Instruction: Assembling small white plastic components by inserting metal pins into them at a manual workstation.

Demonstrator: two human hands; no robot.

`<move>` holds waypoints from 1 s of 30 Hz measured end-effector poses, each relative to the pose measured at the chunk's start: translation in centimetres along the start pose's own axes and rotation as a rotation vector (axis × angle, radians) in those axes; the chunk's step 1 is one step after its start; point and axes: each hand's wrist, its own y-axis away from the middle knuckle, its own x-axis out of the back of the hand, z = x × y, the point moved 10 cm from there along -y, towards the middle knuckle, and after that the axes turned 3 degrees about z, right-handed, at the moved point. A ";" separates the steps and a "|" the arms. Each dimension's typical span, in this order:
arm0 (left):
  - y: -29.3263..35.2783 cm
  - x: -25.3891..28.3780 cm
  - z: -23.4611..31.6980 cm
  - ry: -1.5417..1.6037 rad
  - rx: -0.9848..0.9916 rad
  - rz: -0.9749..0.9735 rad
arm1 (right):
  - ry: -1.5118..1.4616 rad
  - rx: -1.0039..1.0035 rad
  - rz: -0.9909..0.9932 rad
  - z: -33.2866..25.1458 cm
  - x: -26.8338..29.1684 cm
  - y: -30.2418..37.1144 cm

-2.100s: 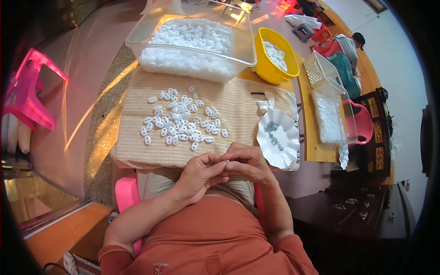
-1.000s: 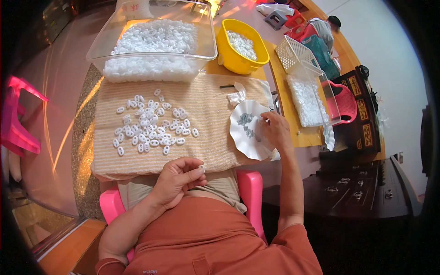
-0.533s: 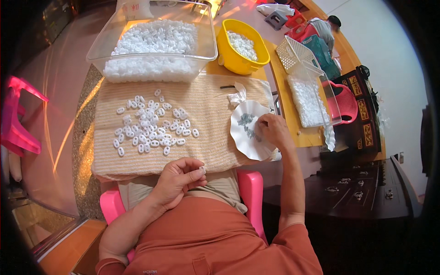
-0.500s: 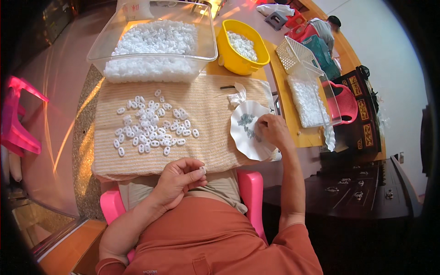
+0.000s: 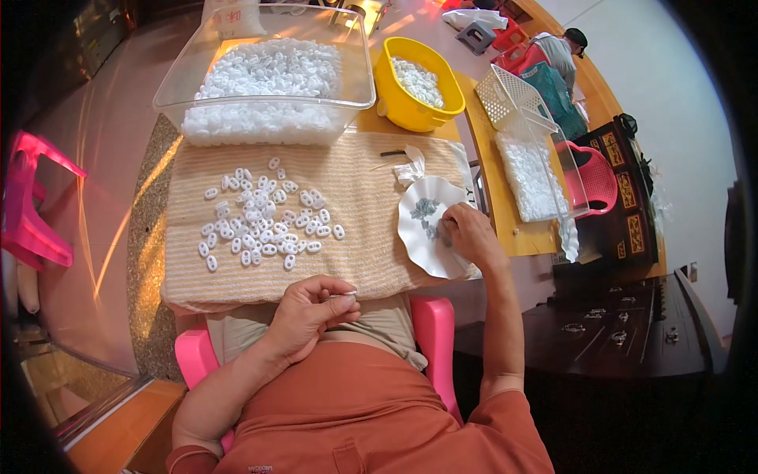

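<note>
Parted from my left hand (image 5: 312,316), my right hand (image 5: 474,237) has moved across to the round white plate with the wavy rim (image 5: 420,251). Striped beige cloth (image 5: 359,237) covers most of the counter (image 5: 373,124). At its far side stands a large clear plastic tub (image 5: 358,67) heaped with white pieces (image 5: 272,71); right of it, a smaller yellow plastic basin (image 5: 404,112). Loose white two-holed ovals (image 5: 257,214) lie scattered on the cloth, left of the plate. My left grip pinches one small white piece (image 5: 350,294) near the counter's front edge. My right grip is bunched narrow at the dull grey bits (image 5: 425,208) on the plate; I cannot tell whether it holds any.
</note>
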 end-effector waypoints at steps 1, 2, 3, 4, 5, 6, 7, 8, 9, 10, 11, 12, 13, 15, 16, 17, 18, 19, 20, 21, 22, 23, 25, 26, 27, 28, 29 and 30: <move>0.0 0.0 0.0 0.003 -0.009 -0.001 | 0.000 0.000 0.001 0.1 0.0 0.0; 0.0 0.0 0.0 0.002 -0.009 -0.001 | 0.002 0.008 0.002 0.1 -0.1 0.0; 0.0 0.0 -0.1 -0.006 -0.006 -0.015 | 0.004 0.016 0.003 0.1 -0.1 0.0; 0.0 -0.1 -0.2 -0.015 -0.004 -0.029 | 0.004 0.015 0.004 0.3 -0.2 0.1; 0.0 -0.1 -0.1 -0.015 -0.004 -0.030 | 0.009 -0.001 -0.007 0.6 -0.5 0.2; 0.0 -0.2 -0.2 -0.021 0.015 -0.037 | 0.014 -0.018 -0.017 0.9 -0.6 0.2; 0.0 -0.3 -0.4 -0.027 0.035 -0.043 | 0.014 -0.018 -0.016 0.9 -0.6 0.3; 0.1 -0.4 -0.4 -0.027 0.034 -0.042 | 0.016 -0.016 0.004 0.8 -0.5 0.4; 0.1 -0.3 -0.3 -0.033 0.028 -0.029 | 0.017 -0.014 0.023 0.7 -0.4 0.4; 0.1 -0.2 -0.3 -0.040 0.022 -0.016 | 0.016 -0.013 0.023 0.5 -0.4 0.5; 0.1 -0.2 -0.3 -0.040 0.022 -0.015 | 0.000 -0.003 0.033 0.3 -0.2 0.6; 0.1 -0.2 -0.2 -0.046 0.020 -0.014 | -0.016 0.008 0.042 0.0 -0.1 0.6; 0.1 -0.2 -0.2 -0.052 0.018 -0.012 | -0.017 0.008 0.042 -0.3 0.0 0.6; 0.2 -0.4 0.0 -0.055 0.012 -0.012 | -0.064 0.020 0.082 -0.8 0.6 0.6; 0.2 -0.5 0.1 -0.058 0.005 -0.011 | -0.064 0.019 0.082 -0.7 0.5 0.6; 0.2 -0.5 0.1 -0.059 0.004 -0.011 | -0.079 0.019 0.079 -0.5 0.4 0.7; 0.2 -0.4 0.1 -0.044 0.002 -0.006 | -0.094 0.018 0.076 -0.5 0.3 0.7; 0.2 -0.4 0.2 -0.029 -0.001 -0.001 | -0.095 0.018 0.076 -0.6 0.4 0.7; 0.1 -0.3 0.1 -0.029 -0.001 -0.001 | -0.123 -0.003 0.079 -0.6 0.4 0.7; 0.1 -0.2 0.0 -0.032 0.001 0.001 | -0.150 -0.024 0.081 -0.5 0.5 0.7; 0.1 -0.1 0.0 -0.036 0.003 0.003 | -0.150 -0.024 0.081 -0.5 0.4 0.8; 0.0 -0.1 0.0 -0.036 0.003 0.003 | -0.178 -0.055 0.081 -0.1 0.2 0.9; 0.0 0.0 -0.2 -0.046 0.019 0.010 | -0.206 -0.086 0.081 0.2 0.1 1.1; 0.0 0.0 -0.2 -0.046 0.019 0.010 | -0.213 -0.116 0.074 0.2 0.1 1.2; 0.0 0.0 -0.2 -0.052 0.017 0.012 | -0.219 -0.146 0.067 0.3 0.0 1.3; 0.0 0.0 -0.2 -0.058 0.015 0.013 | -0.220 -0.145 0.067 0.3 -0.1 1.3; 0.0 0.0 -0.2 -0.058 0.015 0.012 | -0.247 -0.166 0.078 0.6 -0.1 1.4; 0.0 0.0 -0.2 -0.062 0.015 0.017 | -0.274 -0.187 0.089 0.9 -0.1 1.6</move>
